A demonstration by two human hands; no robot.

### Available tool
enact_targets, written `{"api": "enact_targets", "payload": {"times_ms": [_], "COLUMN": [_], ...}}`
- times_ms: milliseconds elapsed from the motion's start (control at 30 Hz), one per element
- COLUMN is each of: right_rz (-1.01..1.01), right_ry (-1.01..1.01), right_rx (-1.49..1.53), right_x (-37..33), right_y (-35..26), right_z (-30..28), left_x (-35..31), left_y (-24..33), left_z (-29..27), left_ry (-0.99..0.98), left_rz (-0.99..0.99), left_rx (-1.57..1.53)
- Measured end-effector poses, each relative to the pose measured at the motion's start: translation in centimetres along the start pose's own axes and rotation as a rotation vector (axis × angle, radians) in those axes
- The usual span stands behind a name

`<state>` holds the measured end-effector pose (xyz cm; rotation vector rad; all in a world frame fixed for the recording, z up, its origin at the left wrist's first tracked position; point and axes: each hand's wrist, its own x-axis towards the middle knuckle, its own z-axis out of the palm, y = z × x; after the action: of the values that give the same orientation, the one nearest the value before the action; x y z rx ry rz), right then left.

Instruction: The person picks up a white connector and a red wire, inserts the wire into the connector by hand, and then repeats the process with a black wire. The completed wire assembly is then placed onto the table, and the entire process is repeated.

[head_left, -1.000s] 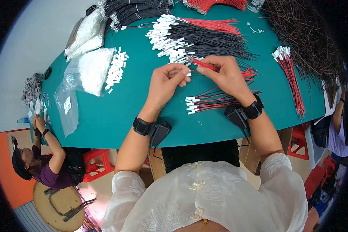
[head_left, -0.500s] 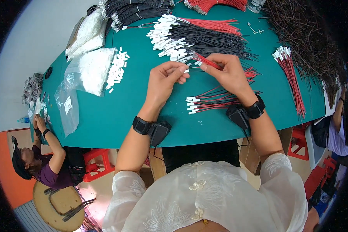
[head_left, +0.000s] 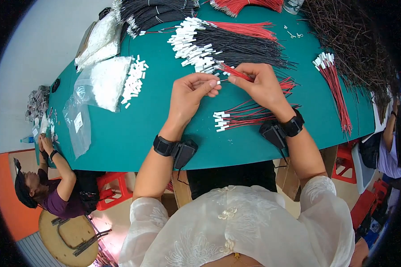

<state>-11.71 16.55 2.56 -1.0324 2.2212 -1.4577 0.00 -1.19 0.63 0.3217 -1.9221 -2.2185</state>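
Between the thumb and fingers of my left hand (head_left: pixel 192 93) is a small white connector housing (head_left: pixel 218 82). My right hand (head_left: pixel 259 84) closes round a bundle of red wires (head_left: pixel 236 72) whose bare metal ends point left. One wire tip runs from the right fingers toward the white housing; whether it sits inside is too small to tell. Just beyond both hands lies a big pile of black wires (head_left: pixel 240 42) capped with white housings. Nearer me, a small group of red and black wires with white housings (head_left: pixel 221 121) rests below the right wrist.
Loose white housings (head_left: pixel 136 80) spill beside a clear bag (head_left: pixel 109 84) at left. A red wire bundle (head_left: pixel 334 89) lies right, near a heap of dark brown wires (head_left: pixel 352 40). Black wire bundles (head_left: pixel 160 13) sit at the back. Another person (head_left: pixel 53 178) works at far left.
The fingertips of my two hands have come slightly closer, with the white housing now lined up near the wire tip. Little else has moved.
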Motion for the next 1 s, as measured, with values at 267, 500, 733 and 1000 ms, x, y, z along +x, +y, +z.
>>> {"api": "enact_targets", "payload": {"times_ms": [267,500,733,1000], "right_rz": [-0.017,-0.053,-0.09,-0.16], "right_ry": [0.0,0.013,0.029,0.071], "right_rx": [0.038,-0.019,-0.049,-0.032], "right_x": [0.06,-0.15,-0.19,-0.24], "right_y": [0.02,-0.62,-0.3,-0.19], "right_z": [0.0,-0.03,0.2,0.66], "left_x": [-0.05,-0.01,0.01,-0.03], "left_y": [0.25,-0.01,-0.05,-0.2], "left_z": [0.23,0.09,0.19,0.24], "left_ry": [0.004,0.0,-0.007,0.008], "left_rz": [-0.012,-0.01,-0.026,-0.066], "left_rx": [0.01,0.016,-0.009,-0.017]}}
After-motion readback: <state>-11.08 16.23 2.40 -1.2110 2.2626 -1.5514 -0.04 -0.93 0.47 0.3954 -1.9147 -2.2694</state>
